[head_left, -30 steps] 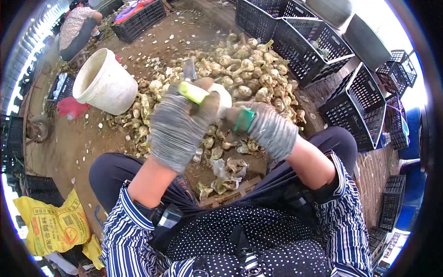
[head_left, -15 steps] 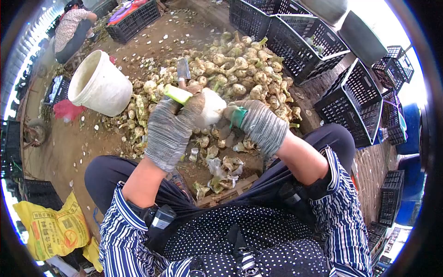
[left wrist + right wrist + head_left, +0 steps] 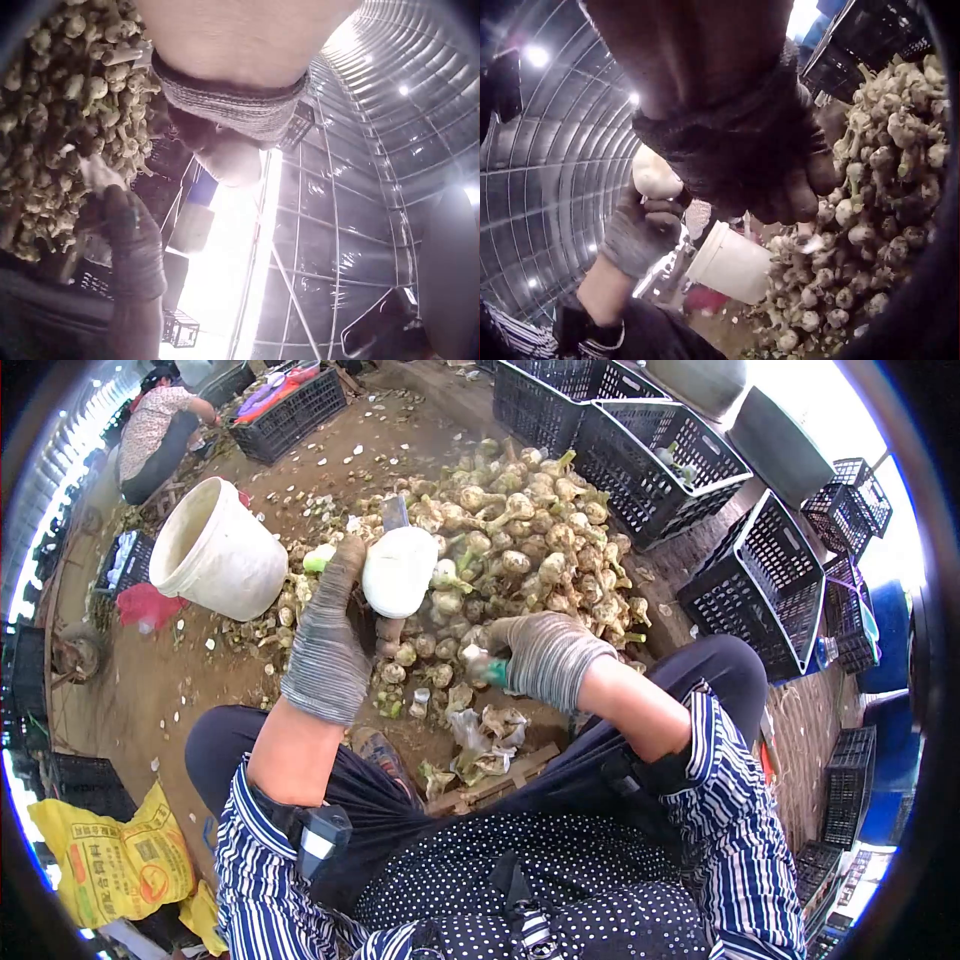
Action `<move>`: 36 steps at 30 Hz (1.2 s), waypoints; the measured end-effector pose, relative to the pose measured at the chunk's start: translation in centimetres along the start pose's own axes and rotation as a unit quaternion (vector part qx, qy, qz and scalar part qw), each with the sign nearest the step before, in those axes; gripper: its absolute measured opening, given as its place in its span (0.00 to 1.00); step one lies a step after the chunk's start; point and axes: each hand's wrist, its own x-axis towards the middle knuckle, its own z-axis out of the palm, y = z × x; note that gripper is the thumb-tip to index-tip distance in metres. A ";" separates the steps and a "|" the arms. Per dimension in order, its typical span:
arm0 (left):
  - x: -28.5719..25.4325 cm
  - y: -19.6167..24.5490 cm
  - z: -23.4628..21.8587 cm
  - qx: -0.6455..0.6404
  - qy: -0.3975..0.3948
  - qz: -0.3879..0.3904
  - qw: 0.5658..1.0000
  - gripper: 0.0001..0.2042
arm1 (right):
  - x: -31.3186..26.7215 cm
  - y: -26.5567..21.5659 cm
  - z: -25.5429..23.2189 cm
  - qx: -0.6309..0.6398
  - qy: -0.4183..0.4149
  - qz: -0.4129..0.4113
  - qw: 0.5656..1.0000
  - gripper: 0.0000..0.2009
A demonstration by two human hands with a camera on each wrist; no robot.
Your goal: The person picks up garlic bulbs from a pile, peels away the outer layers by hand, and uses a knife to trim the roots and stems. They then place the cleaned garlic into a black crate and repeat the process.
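Note:
My left hand (image 3: 335, 645), in a grey striped glove, holds a large white garlic bulb (image 3: 400, 572) over the heap's near side. Its fingers run along the bulb's left, and a green stem end (image 3: 318, 558) pokes out beyond them. Lower and to the right, my gloved right hand (image 3: 548, 655) has come apart from the bulb. It pinches a pale scrap of skin (image 3: 96, 174) at the fingertips, and a green wrap (image 3: 490, 672) shows by its thumb. Behind the bulb a flat metal blade (image 3: 395, 512) points upward, its lower part hidden.
A heap of unpeeled garlic (image 3: 540, 540) spreads ahead. A white bucket (image 3: 225, 555) stands left, black crates (image 3: 655, 470) right. Peeled skins (image 3: 490, 735) lie near my feet. A yellow sack (image 3: 120, 850) sits at lower left, and another person (image 3: 155, 430) crouches far left.
My left hand has turned the bulb, bringing its round white end into view. My right hand has come off the bulb, moving down with a scrap of skin.

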 end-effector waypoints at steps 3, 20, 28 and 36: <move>0.1 0.1 -0.4 0.005 -0.001 0.000 1.000 0.28 | -0.1 0.4 1.0 0.013 0.139 -0.028 0.990 0.16; 8.6 -7.2 -4.8 0.522 -0.216 0.204 0.800 0.26 | 3.2 4.3 1.9 0.793 -0.115 -0.095 0.590 0.17; 3.0 -1.5 0.3 0.213 -0.033 -0.071 0.974 0.27 | 2.5 14.7 -12.2 0.746 0.332 -0.075 0.573 0.12; 0.8 -0.5 0.9 0.169 -0.058 -0.026 0.983 0.24 | 12.4 25.6 -3.2 0.652 0.253 -0.015 0.715 0.14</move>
